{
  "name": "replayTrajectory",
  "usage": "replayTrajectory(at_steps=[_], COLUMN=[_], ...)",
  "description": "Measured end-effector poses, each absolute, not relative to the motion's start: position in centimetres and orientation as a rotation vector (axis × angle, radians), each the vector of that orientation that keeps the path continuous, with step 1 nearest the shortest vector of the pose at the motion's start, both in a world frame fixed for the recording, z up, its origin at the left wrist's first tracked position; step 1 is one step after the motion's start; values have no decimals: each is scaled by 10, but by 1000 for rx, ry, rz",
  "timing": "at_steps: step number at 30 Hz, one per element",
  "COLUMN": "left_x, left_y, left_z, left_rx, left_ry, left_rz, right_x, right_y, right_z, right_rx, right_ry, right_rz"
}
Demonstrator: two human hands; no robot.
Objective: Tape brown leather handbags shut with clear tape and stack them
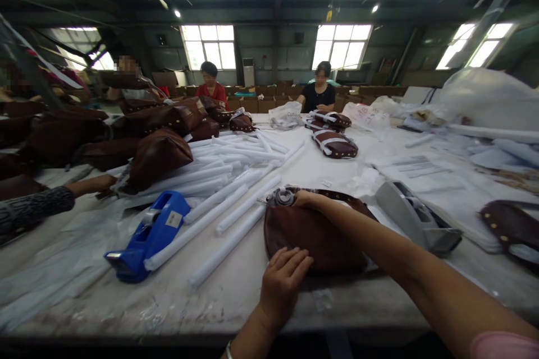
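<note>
A brown leather bag (311, 233) lies flat on the table in front of me. My left hand (284, 275) rests on its near edge, fingers stretched out flat. My right hand (305, 199) reaches over the bag's far edge, its fingers closed on a wad of grey-white wrapping paper (283, 196) at the bag's top. A studded strap (337, 195) runs along the far rim of the bag.
A blue tape dispenser (151, 235) and several white paper rolls (227, 207) lie to the left; a grey tape dispenser (415, 221) sits to the right. Brown bags (158, 154) pile at the left, where another person's sleeved arm (46, 205) reaches in. Two people sit at the far end.
</note>
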State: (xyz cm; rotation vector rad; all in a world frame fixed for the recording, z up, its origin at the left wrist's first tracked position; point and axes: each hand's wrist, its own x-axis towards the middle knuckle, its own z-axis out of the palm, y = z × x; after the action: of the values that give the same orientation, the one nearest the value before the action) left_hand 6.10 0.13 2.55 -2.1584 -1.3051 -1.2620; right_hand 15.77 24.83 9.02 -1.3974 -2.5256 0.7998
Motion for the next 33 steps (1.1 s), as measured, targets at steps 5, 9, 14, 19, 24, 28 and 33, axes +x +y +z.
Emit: replayTrajectory(at_steps=[5, 9, 14, 19, 24, 28, 33], left_x=[61, 62, 62, 62, 61, 61, 62], left_y=[2, 3, 3, 2, 2, 1, 0], left_z=[27, 27, 25, 26, 27, 27, 25], left_rx=[-2139, -2137, -2139, -2143, -2150, -2156, -2165], left_ry=[-1303, -1307, -1298, -1312, -1316, -1323, -1307], left_rz=[-1290, -1278, -1280, -1284, -1279, -1269, -1235], right_x=[177, 189, 190, 183, 179, 185, 191], right_y=[249, 243, 229, 221, 215, 196, 174], right_z=[99, 103, 104, 113, 134, 148, 149], right_rx=[-1473, -1370, -1133, -895, -750, -655, -719], right_ry=[-2470, -2254, -2009, -1869, -1789, -1920, -1899], right_rz=[1175, 1286, 1457, 1498, 1451, 1248, 1044])
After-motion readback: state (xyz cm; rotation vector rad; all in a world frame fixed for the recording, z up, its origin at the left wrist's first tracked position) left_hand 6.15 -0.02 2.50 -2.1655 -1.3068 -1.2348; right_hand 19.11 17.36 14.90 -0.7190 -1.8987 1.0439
